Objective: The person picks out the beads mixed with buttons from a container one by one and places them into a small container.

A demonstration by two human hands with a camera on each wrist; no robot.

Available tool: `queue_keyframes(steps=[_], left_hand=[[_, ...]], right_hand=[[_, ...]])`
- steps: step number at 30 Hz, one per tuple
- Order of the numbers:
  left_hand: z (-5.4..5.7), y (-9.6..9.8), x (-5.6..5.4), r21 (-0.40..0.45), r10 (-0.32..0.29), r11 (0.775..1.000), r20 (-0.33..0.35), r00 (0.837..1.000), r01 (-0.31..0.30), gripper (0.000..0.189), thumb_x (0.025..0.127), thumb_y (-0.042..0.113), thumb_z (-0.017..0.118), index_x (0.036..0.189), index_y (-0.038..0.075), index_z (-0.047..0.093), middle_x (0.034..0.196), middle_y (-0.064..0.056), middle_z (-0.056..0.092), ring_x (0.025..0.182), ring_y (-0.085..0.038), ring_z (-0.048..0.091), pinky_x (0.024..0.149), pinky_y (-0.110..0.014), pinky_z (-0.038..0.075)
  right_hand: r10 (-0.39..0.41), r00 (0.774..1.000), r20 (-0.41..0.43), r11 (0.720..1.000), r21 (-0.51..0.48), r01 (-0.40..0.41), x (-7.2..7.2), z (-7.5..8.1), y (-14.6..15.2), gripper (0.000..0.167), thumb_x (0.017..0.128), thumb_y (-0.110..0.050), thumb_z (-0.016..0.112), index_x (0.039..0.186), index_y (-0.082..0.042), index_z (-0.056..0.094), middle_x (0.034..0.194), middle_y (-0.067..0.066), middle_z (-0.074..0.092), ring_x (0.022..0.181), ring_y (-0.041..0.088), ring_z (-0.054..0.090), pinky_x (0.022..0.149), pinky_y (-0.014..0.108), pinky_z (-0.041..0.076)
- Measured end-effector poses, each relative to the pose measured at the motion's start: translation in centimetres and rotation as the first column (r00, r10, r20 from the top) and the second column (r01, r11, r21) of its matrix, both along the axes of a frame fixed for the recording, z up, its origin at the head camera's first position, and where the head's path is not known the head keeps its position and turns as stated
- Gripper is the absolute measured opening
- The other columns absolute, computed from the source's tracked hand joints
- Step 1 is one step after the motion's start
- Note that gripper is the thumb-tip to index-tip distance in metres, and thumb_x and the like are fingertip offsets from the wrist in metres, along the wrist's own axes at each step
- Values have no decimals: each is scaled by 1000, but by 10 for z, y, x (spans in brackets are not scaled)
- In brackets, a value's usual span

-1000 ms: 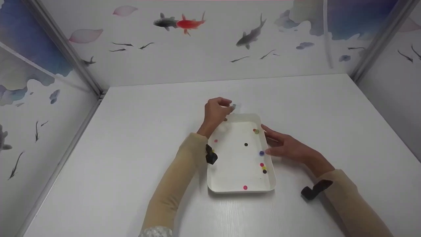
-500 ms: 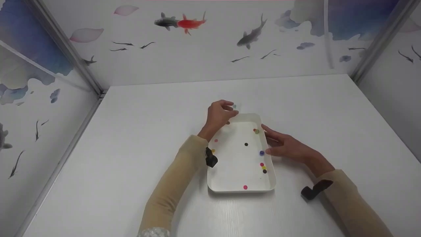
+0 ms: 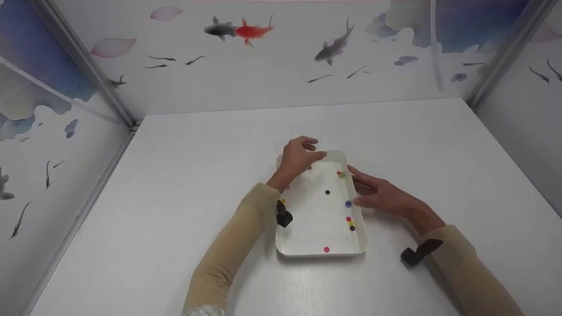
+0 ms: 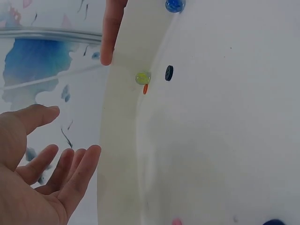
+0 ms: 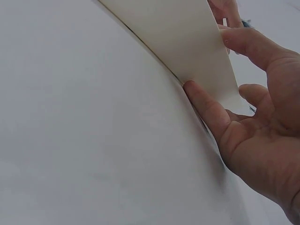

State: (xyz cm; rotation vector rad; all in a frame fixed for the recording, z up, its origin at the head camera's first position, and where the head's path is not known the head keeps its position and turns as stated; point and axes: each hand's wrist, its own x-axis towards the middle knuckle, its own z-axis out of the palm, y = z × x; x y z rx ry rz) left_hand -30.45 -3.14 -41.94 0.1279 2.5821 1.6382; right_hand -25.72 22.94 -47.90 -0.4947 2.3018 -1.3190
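Observation:
A shallow white tray (image 3: 307, 232) lies on the white table, with small marbles and buttons in it. Over its far end hovers my left hand (image 3: 297, 159), thumb and fingers spread apart; in the left wrist view nothing sits between those fingers (image 4: 84, 176). Along the right wall, my right hand (image 3: 388, 198) touches the tray from outside, fingers extended; a fingertip presses low on the wall in the right wrist view. Close inside that wall lie a blue marble (image 3: 348, 204), a yellow-green marble (image 4: 143, 78) and an orange button (image 4: 145, 89). A black button (image 3: 327, 192) lies near mid-tray.
A pink piece (image 3: 326, 249) lies by the tray's near wall. Pink, yellow and black pieces cluster near the right wall, with a yellow one (image 3: 283, 202) at the left wall. White panels (image 3: 281, 79) with painted fish enclose the table (image 3: 197, 197) at back and sides.
My left hand has moved right and slightly nearer over the tray's far end, its fingers parting. The pale bluish bead seen at its fingertips is out of sight now. My right hand stays put.

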Motion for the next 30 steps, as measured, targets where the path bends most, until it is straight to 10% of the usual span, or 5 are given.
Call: queue_keyframes(steps=[30], left_hand=[[-18,15,18,25,-61,998,21,998,60,49,88,31,78,130,9,62,123,-12,68,97,-21,72,72,-27,63]], right_hand=[[-9,1000,4,1000,29,9,-3,-2,1,92,88,-40,75,159,-39,17,168,3,20,155,33,20,122,63,19]])
